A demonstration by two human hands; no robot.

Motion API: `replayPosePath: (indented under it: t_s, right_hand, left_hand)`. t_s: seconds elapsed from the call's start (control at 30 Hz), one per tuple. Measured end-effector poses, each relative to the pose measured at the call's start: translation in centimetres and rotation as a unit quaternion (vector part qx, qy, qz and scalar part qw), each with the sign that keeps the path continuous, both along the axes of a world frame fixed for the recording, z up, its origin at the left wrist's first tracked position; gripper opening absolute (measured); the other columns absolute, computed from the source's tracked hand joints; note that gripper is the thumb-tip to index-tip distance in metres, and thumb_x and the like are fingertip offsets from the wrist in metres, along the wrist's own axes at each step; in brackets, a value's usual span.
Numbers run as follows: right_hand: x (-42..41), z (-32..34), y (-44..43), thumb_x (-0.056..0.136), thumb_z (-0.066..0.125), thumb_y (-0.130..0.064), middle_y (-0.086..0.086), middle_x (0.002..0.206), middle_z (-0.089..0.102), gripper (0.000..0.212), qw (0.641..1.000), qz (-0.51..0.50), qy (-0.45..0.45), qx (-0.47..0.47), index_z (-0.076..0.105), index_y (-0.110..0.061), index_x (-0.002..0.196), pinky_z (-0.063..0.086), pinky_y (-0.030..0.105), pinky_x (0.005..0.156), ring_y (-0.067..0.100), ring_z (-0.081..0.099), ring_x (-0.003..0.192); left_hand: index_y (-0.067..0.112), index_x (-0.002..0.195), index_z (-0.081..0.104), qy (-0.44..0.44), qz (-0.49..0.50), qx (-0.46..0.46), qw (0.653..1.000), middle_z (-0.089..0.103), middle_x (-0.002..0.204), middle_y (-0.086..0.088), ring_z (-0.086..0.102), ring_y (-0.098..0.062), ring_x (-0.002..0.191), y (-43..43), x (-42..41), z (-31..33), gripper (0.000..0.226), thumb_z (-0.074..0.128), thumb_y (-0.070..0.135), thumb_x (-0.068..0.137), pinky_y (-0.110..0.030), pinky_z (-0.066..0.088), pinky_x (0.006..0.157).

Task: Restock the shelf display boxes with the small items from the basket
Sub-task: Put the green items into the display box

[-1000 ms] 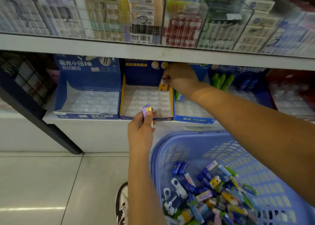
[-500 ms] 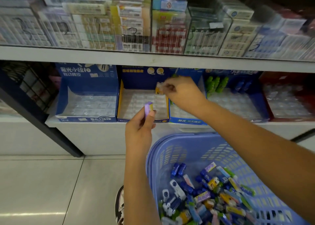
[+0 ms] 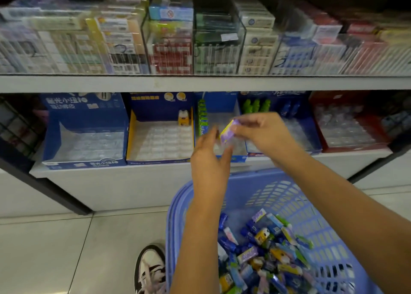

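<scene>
Both hands hover before one display box [image 3: 238, 159]: the right hand [image 3: 266, 138] pinches the purple item [image 3: 228, 131] by its upper end, long axis slanting down-left toward the left hand [image 3: 209, 160], whose spread fingers [image 3: 212, 135] lie just beside it.

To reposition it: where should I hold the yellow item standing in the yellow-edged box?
Likely pinch the yellow item by its white top, from the front-left: it stands upright in the back right corner of the box, so walls block the other sides.
</scene>
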State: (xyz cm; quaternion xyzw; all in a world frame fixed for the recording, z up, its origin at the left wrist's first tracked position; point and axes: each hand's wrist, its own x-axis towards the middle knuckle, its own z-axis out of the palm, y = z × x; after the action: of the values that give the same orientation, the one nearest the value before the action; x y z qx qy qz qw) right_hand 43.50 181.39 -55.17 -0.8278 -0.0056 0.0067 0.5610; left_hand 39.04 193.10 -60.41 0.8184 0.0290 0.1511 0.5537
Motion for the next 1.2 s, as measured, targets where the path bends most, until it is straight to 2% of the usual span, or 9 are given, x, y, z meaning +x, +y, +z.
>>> replayPosePath:
  t_s: [0.1, 0.2, 0.3, 0.37, 0.5, 0.67, 0.77, 1.07, 1.2]
  right_hand:
    - [3.9, 0.2, -1.1, 0.082, 0.067, -0.005, 0.009, 0.089, 0.071, 0.013, 0.981, -0.047, -0.095, -0.164, 0.07, -0.005, 0.095, 0.049, 0.02, 0.079, 0.014, 0.065, 0.082]
    - [7.9, -0.1, -0.8, 0.089, 0.055, -0.009, 0.019, 0.104, 0.068, 0.014, 0.972, -0.048, -0.08, -0.216, 0.067, -0.003, 0.093, 0.045, 0.013, 0.077, 0.018, 0.063, 0.091]
    - [10.9, -1.4, -0.7, 0.095, 0.052, -0.025, 0.015, 0.125, 0.059, 0.027, 0.951, -0.015, -0.064, -0.302, 0.062, -0.008, 0.113, 0.038, 0.028, 0.1, 0.028, 0.052, 0.119]
    - [12.1, -2.1, -0.8, 0.096, 0.05, -0.024, 0.015, 0.123, 0.061, 0.028, 0.947, 0.015, -0.055, -0.317, 0.065, -0.005, 0.111, 0.037, 0.033, 0.103, 0.03, 0.051, 0.119]
    - [13.4, -2.6, -1.0, 0.095, 0.052, -0.035, 0.015, 0.121, 0.06, 0.034, 0.95, -0.008, -0.063, -0.307, 0.064, -0.008, 0.111, 0.035, 0.026, 0.091, 0.029, 0.052, 0.116]
    - [14.4, -2.9, -1.8, 0.092, 0.055, -0.04, 0.014, 0.129, 0.056, 0.043, 0.944, 0.002, -0.068, -0.323, 0.057, -0.012, 0.125, 0.038, 0.04, 0.104, 0.031, 0.049, 0.122]
    - [14.5, -2.9, -2.0, 0.091, 0.059, -0.034, 0.012, 0.129, 0.058, 0.037, 0.957, 0.009, -0.078, -0.278, 0.06, -0.012, 0.122, 0.038, 0.036, 0.105, 0.028, 0.05, 0.122]
    - [15.0, -2.8, -1.7, 0.094, 0.055, -0.028, 0.008, 0.136, 0.054, 0.034, 0.894, 0.103, -0.046, -0.433, 0.06, -0.016, 0.125, 0.034, 0.031, 0.103, 0.028, 0.047, 0.125]
    - [14.8, -2.4, -0.7, 0.096, 0.051, -0.021, 0.012, 0.137, 0.051, 0.034, 0.891, 0.103, -0.021, -0.441, 0.058, -0.007, 0.126, 0.032, 0.029, 0.103, 0.029, 0.045, 0.125]
  left_hand:
    - [0.015, 0.14, 0.044, 0.087, -0.06, 0.101, 0.989, 0.047, 0.142, 0.0, 0.051, -0.019, 0.122, -0.7, 0.5, -1.3, 0.052, 0.061, 0.023, 0.092, -0.022, 0.041, 0.095]
    - [0.014, 0.135, 0.051, 0.082, -0.084, 0.179, 0.977, 0.048, 0.14, 0.001, 0.041, -0.014, 0.131, -1.0, 0.4, -2.5, 0.044, 0.06, 0.02, 0.091, -0.024, 0.036, 0.105]
    - [0.014, 0.135, 0.053, 0.065, -0.075, 0.199, 0.975, 0.05, 0.139, 0.002, 0.04, -0.013, 0.131, -0.7, 0.6, -3.1, 0.043, 0.058, 0.016, 0.092, -0.022, 0.034, 0.107]
    - [0.012, 0.134, 0.054, 0.047, -0.073, 0.199, 0.976, 0.052, 0.138, 0.0, 0.042, -0.014, 0.13, -0.6, 0.6, -3.5, 0.042, 0.057, 0.014, 0.092, -0.021, 0.034, 0.107]
    - [0.007, 0.131, 0.056, 0.017, -0.07, 0.201, 0.977, 0.055, 0.134, -0.005, 0.043, -0.018, 0.129, -0.8, 0.4, -4.0, 0.04, 0.058, 0.011, 0.091, -0.022, 0.033, 0.107]
    - [0.004, 0.129, 0.056, 0.002, -0.064, 0.194, 0.979, 0.056, 0.132, -0.007, 0.043, -0.021, 0.129, -1.0, 0.2, -4.2, 0.04, 0.06, 0.01, 0.09, -0.024, 0.032, 0.108]
    - [0.003, 0.129, 0.056, -0.003, -0.064, 0.194, 0.979, 0.056, 0.132, -0.009, 0.044, -0.022, 0.129, -1.1, 0.2, -4.3, 0.041, 0.06, 0.01, 0.09, -0.025, 0.033, 0.108]
    - [0.003, 0.129, 0.056, -0.017, -0.06, 0.192, 0.979, 0.057, 0.131, -0.009, 0.044, -0.023, 0.129, -1.1, 0.1, -4.4, 0.041, 0.061, 0.009, 0.089, -0.028, 0.036, 0.107]
    - [0.003, 0.13, 0.055, -0.019, -0.067, 0.198, 0.978, 0.055, 0.132, -0.009, 0.042, -0.023, 0.13, -1.1, 0.3, -4.7, 0.042, 0.061, 0.01, 0.089, -0.027, 0.035, 0.107]
